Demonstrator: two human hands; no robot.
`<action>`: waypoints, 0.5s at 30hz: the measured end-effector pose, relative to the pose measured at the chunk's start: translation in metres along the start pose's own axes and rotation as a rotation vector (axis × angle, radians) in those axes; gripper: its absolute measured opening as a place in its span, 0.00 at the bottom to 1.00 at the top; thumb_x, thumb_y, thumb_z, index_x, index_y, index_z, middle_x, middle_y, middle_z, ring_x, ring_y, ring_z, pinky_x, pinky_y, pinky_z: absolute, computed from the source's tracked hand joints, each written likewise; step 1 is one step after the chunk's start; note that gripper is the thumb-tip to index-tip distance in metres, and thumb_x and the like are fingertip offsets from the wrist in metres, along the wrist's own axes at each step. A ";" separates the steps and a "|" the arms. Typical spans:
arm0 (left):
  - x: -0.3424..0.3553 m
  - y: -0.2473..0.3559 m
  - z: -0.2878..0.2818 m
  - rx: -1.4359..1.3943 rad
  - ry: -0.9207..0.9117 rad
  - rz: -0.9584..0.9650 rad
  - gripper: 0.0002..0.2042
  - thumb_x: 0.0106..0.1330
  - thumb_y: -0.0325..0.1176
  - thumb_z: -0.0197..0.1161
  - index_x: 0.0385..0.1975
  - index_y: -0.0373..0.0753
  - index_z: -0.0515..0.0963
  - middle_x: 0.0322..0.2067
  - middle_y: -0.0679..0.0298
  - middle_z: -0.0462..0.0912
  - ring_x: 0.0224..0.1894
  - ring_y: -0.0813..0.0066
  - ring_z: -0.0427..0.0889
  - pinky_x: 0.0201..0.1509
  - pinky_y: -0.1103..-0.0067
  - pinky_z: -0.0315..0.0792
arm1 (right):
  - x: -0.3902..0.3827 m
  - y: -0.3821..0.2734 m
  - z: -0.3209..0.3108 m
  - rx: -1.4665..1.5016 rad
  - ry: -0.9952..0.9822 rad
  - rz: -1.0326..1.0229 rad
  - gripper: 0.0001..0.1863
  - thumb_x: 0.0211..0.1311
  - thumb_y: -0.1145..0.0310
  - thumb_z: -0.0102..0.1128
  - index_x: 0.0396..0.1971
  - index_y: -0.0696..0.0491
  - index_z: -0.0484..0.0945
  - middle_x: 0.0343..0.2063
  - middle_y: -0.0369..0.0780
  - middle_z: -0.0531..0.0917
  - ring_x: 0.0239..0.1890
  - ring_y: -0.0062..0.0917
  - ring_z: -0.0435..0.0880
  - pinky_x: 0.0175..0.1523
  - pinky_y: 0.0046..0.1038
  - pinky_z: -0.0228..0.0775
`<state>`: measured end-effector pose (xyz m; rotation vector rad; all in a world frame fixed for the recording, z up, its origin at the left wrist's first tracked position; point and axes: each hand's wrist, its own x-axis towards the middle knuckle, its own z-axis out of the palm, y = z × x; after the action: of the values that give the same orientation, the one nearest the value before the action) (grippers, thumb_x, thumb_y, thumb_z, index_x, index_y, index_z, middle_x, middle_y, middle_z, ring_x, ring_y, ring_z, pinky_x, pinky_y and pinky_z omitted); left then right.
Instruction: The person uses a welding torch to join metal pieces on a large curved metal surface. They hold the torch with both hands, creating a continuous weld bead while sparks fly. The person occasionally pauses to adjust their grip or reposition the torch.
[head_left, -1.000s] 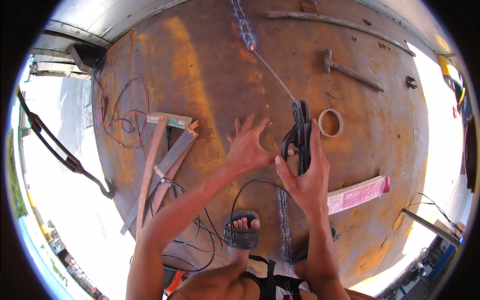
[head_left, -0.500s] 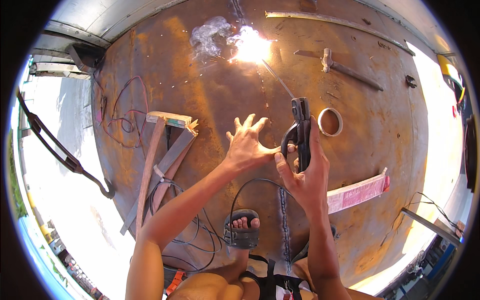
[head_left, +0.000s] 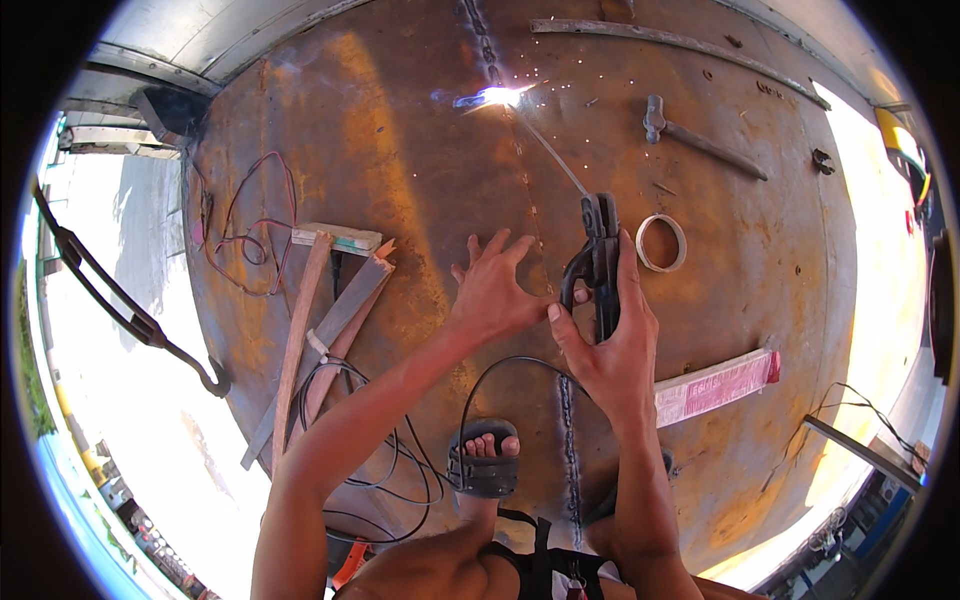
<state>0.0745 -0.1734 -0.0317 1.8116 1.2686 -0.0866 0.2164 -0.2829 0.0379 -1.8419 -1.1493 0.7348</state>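
My right hand (head_left: 615, 345) is wrapped round a black welding electrode holder (head_left: 603, 255), thumb along its near left side. A thin welding rod (head_left: 556, 156) slants from the jaws up and left to a bright arc (head_left: 500, 97) on the rusty steel plate (head_left: 420, 215), throwing small sparks. Beyond the arc, a dark weld bead (head_left: 482, 45) runs away along the joint. My left hand (head_left: 492, 290) hovers palm down with its fingers spread, its thumb reaching toward the holder; whether they touch I cannot tell.
Right of the arc lie a hammer (head_left: 705, 148), a long metal strip (head_left: 680, 46) and a pale ring (head_left: 641, 245). A pink-and-white packet (head_left: 712, 388) lies nearer. At left are wood pieces (head_left: 303, 335) and black cable (head_left: 428, 478). My sandalled foot (head_left: 484, 465) stands beside another weld bead (head_left: 569, 440).
The large white glare and smoke cloud have shrunk to a small arc with a bluish fringe, and the weld bead beyond shows more clearly. Both hands have hardly moved.
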 end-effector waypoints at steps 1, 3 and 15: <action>0.000 0.000 0.000 0.001 -0.006 0.004 0.61 0.45 0.70 0.85 0.78 0.39 0.74 0.82 0.40 0.62 0.84 0.22 0.52 0.81 0.29 0.50 | 0.000 0.000 0.000 -0.001 0.002 0.002 0.55 0.63 0.66 0.79 0.84 0.64 0.55 0.48 0.50 0.87 0.48 0.41 0.90 0.54 0.39 0.82; 0.000 0.000 -0.002 0.004 -0.015 0.008 0.60 0.45 0.70 0.85 0.78 0.40 0.74 0.82 0.40 0.62 0.84 0.22 0.54 0.82 0.29 0.50 | 0.000 0.000 0.000 0.000 0.003 0.003 0.55 0.62 0.66 0.79 0.84 0.64 0.55 0.47 0.49 0.87 0.47 0.39 0.90 0.52 0.38 0.82; 0.000 -0.004 -0.001 -0.030 -0.010 0.018 0.57 0.47 0.68 0.83 0.78 0.41 0.74 0.82 0.37 0.62 0.85 0.20 0.47 0.81 0.24 0.45 | -0.005 -0.001 0.004 0.054 0.069 0.001 0.55 0.63 0.67 0.79 0.84 0.66 0.54 0.50 0.50 0.87 0.50 0.41 0.91 0.60 0.38 0.81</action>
<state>0.0710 -0.1726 -0.0336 1.7944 1.2405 -0.0658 0.2107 -0.2860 0.0367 -1.8092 -1.0747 0.6902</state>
